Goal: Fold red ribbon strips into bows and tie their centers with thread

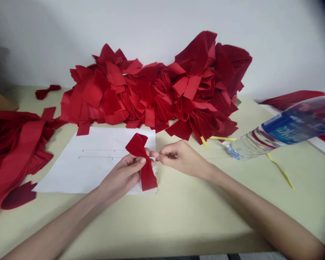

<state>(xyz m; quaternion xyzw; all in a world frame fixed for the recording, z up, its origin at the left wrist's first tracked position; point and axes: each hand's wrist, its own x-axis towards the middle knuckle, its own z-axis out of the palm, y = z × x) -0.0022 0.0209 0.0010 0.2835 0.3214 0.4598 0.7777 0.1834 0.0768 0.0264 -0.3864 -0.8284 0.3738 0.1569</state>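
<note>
A red velvet bow (145,160), gathered at its middle, is pinched between the thumb and fingers of my left hand (130,169). It stands nearly upright over the right edge of a white sheet (97,173) marked with two ruled lines. Just right of the bow, my right hand (181,157) is closed in a pinch, its fingertips meeting the left fingertips. A thin thread (219,157) runs from near the plastic bottle (278,130) toward my right hand; its end between the fingers is too small to make out.
A big heap of red fabric strips (151,90) lies along the wall. More red strips (18,144) are piled at the left, with a small red bow (47,91) behind them. Yellow strips (281,169) lie beside the tilted bottle. A brown box edge (0,99) shows at far left.
</note>
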